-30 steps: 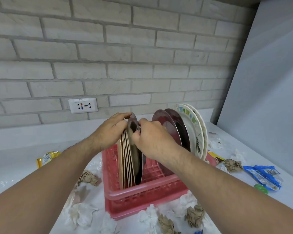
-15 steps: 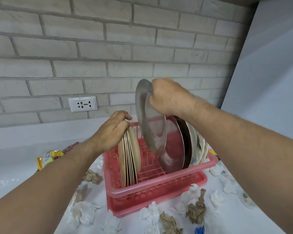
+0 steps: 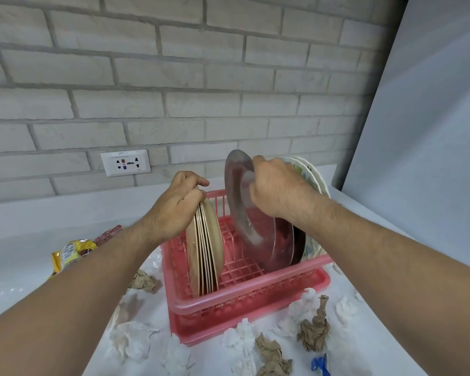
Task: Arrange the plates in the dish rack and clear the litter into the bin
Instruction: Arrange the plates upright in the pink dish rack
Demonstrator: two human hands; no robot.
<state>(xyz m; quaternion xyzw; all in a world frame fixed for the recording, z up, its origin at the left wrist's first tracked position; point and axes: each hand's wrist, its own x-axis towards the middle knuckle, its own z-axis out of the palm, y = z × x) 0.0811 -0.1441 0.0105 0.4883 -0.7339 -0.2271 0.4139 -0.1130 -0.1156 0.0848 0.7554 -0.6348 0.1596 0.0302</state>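
Nearest, I see crumpled paper litter (image 3: 314, 331) around the pink dish rack (image 3: 244, 297). My left hand (image 3: 174, 210) clasps the top edges of the beige plates (image 3: 209, 251) standing upright in it. Further in, my right hand (image 3: 277, 188) grasps the steel plate (image 3: 244, 213) by its upper rim; the plate tilts, lower edge down in the rack, patterned plates (image 3: 316, 180) behind.

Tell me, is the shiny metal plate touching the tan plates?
Apart. The head view shows open red rack grid between the metal plate and the tan plates.
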